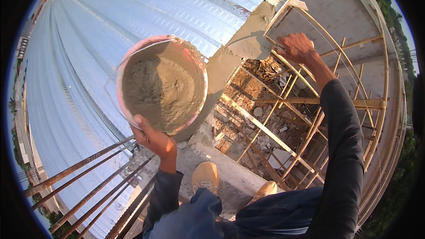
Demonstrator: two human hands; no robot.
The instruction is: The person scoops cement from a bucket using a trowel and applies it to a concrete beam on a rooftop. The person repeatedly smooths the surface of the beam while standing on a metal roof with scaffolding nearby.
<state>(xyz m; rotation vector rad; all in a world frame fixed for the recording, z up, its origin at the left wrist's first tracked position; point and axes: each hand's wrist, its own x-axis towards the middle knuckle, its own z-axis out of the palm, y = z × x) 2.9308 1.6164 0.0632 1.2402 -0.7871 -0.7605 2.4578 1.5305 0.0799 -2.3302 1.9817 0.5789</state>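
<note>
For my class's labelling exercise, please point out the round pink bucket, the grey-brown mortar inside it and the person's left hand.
Round pink bucket (119, 84): head view, on the left side of its rim.
Grey-brown mortar (163, 89): head view, mid-surface.
Left hand (153, 140): head view, middle of the hand.

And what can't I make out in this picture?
All in the head view:
- Grip of the trowel: mostly covered by the right hand.
- Inside bottom of the pink bucket: under the mortar.
- Some fingers of the left hand: behind the bucket.
- Rubble below: partly behind bamboo poles, many pieces too small.
</note>
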